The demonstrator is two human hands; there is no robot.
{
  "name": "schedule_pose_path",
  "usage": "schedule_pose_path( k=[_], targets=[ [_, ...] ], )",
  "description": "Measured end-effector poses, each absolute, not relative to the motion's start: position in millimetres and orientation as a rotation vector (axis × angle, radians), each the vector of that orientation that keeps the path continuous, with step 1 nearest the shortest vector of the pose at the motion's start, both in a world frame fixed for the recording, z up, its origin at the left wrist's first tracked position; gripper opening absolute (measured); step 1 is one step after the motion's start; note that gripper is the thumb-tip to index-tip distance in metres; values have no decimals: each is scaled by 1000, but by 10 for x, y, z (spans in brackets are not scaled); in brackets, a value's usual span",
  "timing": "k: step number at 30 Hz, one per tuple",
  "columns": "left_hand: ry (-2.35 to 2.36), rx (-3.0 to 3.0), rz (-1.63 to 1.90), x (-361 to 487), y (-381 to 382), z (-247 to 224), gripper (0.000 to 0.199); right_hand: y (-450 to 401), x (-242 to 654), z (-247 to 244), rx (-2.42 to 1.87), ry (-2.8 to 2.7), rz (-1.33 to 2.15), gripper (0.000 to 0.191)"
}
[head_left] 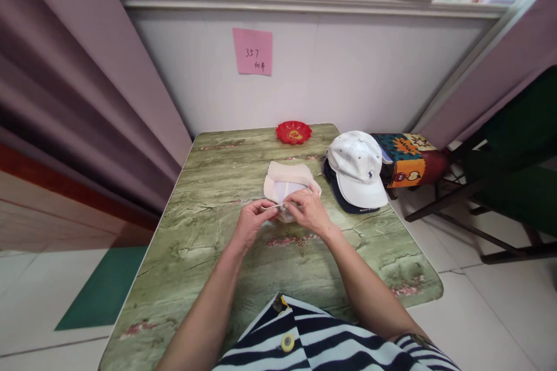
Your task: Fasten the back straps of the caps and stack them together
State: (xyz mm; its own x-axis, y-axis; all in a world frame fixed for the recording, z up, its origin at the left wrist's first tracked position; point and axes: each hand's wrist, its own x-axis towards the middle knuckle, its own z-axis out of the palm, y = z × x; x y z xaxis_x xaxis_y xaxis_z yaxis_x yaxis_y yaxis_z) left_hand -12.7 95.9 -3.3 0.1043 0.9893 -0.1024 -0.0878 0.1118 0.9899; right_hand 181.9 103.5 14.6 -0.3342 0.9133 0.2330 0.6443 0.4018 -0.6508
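A cream baseball cap [290, 172] lies upside down on the table, its brim pointing away from me and its inside showing. My left hand [253, 221] pinches the left part of the thin strap at the cap's back edge. Close beside it, my right hand [310, 210] is closed on the other part of that strap, fingertips near the middle. The fingers partly cover the strap, so I cannot tell whether it is fastened. Right of my right hand sits a white cap [354, 156] with a small dark emblem, stacked on a dark navy cap [343, 197].
The caps are on a green wood-patterned table [195, 243]. A red scalloped dish [294, 132] stands at its far edge. A pink note [253, 51] is stuck to the white wall behind. Right of the table are a colourful printed stool [407, 165] and a dark folding chair [513, 174].
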Motion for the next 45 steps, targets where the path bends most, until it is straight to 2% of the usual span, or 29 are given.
schedule_pose_path(
  k=[30,37,45],
  targets=[
    [1096,1244,1052,-127,960,67,24,966,1782,173,-1331,-1990,677,14],
    [1100,1729,896,-199,1010,251,12,960,1768,132,-1347,-1973,668,13],
    [1426,2211,838,-143,965,381,25,941,1772,136,-1368,-1970,586,15]
  ],
)
